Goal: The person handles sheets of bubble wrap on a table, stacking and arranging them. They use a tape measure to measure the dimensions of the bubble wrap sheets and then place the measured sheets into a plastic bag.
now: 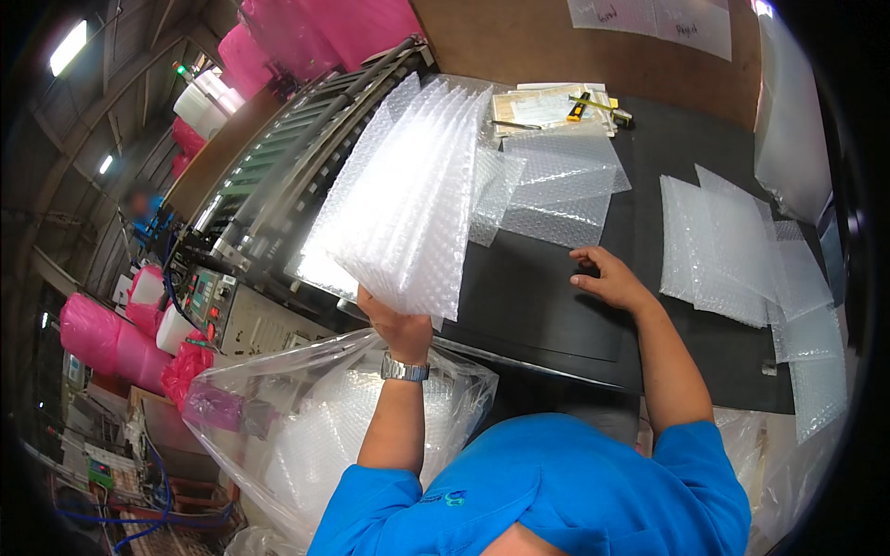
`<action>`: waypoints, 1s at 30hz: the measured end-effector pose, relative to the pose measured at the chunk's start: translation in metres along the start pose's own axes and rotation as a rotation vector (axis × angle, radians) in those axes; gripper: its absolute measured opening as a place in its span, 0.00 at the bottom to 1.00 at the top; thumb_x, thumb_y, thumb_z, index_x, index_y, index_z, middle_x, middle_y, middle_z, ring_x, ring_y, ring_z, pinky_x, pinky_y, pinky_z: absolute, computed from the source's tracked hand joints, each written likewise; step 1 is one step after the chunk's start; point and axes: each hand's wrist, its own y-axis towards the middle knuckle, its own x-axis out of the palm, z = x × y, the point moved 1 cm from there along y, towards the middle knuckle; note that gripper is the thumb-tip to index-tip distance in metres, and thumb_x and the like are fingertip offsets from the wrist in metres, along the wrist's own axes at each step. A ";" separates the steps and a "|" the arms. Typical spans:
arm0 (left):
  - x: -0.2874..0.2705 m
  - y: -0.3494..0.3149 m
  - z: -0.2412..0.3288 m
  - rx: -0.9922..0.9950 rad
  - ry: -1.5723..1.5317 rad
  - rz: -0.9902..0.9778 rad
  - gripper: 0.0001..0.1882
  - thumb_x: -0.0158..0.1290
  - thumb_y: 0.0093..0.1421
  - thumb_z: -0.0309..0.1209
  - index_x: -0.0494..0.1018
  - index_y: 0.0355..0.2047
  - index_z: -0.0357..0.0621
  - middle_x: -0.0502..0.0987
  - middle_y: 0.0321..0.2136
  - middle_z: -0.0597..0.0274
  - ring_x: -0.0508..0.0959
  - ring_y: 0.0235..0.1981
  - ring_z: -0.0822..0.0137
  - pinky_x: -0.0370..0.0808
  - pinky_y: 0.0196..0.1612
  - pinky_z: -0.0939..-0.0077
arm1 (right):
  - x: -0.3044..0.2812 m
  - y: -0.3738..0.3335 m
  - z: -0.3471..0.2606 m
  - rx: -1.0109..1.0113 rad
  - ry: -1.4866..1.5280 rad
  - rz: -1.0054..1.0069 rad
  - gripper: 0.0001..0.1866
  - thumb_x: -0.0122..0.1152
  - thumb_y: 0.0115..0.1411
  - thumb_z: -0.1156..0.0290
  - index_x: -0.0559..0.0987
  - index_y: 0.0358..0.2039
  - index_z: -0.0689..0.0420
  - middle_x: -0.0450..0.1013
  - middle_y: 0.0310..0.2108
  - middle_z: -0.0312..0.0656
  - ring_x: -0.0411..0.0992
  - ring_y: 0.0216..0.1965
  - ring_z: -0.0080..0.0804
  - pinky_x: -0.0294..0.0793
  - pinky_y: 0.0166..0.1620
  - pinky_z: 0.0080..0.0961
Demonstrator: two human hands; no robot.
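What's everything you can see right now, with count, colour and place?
Bubble-wrap bundle: one, clear-white, over table's left side
Loose bubble-wrap sheets: several, clear, mid-table
Bubble-wrap pile: one, clear, table's right
Table: one, black, centre
Papers: several, pale, table's far side
Cutter: one, yellow-black, on papers
Brown board: one, brown, behind table
Machine: one, grey-green, left of table
Pink rolls: several, pink, left
Plastic bag: one, clear, below table's left edge
Co-worker: one, blue clothing, far left
Watch: one, silver, left wrist
Shirt: one, blue, bottom
Left hand: one, bare, holding bundle's lower end
Right hand: one, bare, empty, right of centre
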 end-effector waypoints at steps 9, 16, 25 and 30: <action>-0.001 -0.003 -0.008 0.096 0.063 0.016 0.41 0.61 0.37 0.27 0.52 0.49 0.29 0.61 0.41 0.46 0.67 0.41 0.50 0.65 0.43 0.63 | 0.003 -0.002 0.001 -0.005 -0.023 0.009 0.24 0.59 0.50 0.63 0.69 0.46 0.56 0.66 0.45 0.44 0.65 0.47 0.37 0.64 0.50 0.30; 0.000 -0.004 -0.009 0.107 0.109 0.013 0.43 0.63 0.37 0.29 0.51 0.50 0.30 0.61 0.41 0.46 0.67 0.41 0.50 0.66 0.43 0.63 | 0.003 -0.002 -0.003 0.002 -0.022 0.005 0.23 0.59 0.50 0.63 0.69 0.46 0.57 0.65 0.45 0.44 0.65 0.48 0.38 0.63 0.51 0.31; 0.000 -0.003 -0.007 0.124 0.108 0.026 0.43 0.63 0.36 0.30 0.51 0.50 0.30 0.60 0.42 0.47 0.67 0.42 0.50 0.66 0.44 0.63 | 0.002 -0.001 -0.005 0.013 -0.035 0.002 0.23 0.59 0.50 0.63 0.68 0.46 0.57 0.66 0.46 0.44 0.65 0.49 0.38 0.63 0.51 0.31; -0.001 -0.004 -0.010 0.065 0.068 0.008 0.42 0.63 0.36 0.30 0.52 0.49 0.30 0.59 0.42 0.47 0.65 0.43 0.50 0.64 0.45 0.63 | 0.003 0.000 -0.004 0.001 -0.016 0.002 0.23 0.59 0.50 0.63 0.68 0.46 0.57 0.66 0.46 0.44 0.65 0.49 0.38 0.63 0.51 0.31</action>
